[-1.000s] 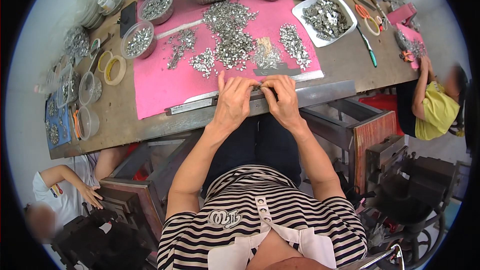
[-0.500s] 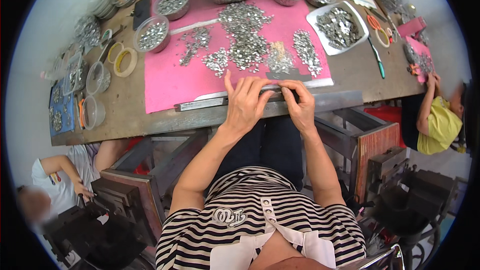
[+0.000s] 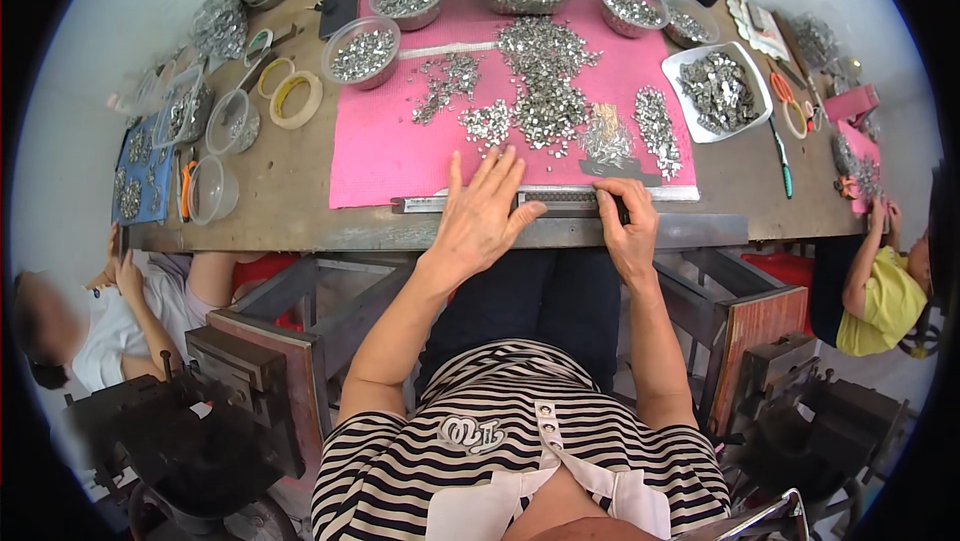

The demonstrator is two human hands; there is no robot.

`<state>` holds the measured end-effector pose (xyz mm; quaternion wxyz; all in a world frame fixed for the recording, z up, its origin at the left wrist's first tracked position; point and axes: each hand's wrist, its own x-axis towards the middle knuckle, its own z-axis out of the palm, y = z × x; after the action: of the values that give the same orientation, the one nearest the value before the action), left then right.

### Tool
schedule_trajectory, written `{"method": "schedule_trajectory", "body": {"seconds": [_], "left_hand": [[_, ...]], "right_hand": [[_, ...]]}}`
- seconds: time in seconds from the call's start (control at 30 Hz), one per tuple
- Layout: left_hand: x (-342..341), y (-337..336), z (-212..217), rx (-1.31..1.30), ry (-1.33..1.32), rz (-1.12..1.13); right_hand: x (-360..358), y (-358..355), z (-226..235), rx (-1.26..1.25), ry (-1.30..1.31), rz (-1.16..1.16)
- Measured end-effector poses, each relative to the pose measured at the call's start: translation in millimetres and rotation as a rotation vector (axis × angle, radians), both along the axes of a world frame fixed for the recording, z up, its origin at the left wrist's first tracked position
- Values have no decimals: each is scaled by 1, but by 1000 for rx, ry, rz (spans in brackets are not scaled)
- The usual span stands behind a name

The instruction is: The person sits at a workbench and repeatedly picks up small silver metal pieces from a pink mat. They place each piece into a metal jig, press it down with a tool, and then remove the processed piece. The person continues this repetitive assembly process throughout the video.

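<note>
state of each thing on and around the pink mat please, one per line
pink mat, spread flat, piles of silver pieces on it
dark patterned strip, lying along the mat's near edge
left hand, open, fingers spread, palm down
right hand, fingers curled at the strip, grip unclear
rectangular tub, uncovered, full of pieces
white dish, uncovered, heaped with pieces
larger tape roll, lying flat

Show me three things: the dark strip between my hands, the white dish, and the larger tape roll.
Dark strip (image 3: 558, 200): head view, on its exposed middle.
White dish (image 3: 693, 125): head view, on its bare inner wall.
Larger tape roll (image 3: 294, 123): head view, on its near side.
</note>
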<state>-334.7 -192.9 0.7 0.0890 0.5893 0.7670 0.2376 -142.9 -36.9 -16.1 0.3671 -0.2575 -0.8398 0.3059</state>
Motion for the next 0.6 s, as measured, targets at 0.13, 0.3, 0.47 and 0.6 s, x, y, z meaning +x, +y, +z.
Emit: {"method": "schedule_trajectory", "body": {"seconds": [0.13, 0.3, 0.47, 0.6], "left_hand": [[-9, -7, 3, 207, -196, 65], [-48, -12, -6, 319, -95, 358], [-56, -3, -11, 331, 11, 241], [-60, 7, -11, 343, 104, 159]], "right_hand": [[-27, -2, 11, 180, -12, 12], [-69, -8, 10, 260, -121, 131], [-92, -13, 6, 320, -191, 165], [-91, -7, 6, 354, -234, 176]]}}
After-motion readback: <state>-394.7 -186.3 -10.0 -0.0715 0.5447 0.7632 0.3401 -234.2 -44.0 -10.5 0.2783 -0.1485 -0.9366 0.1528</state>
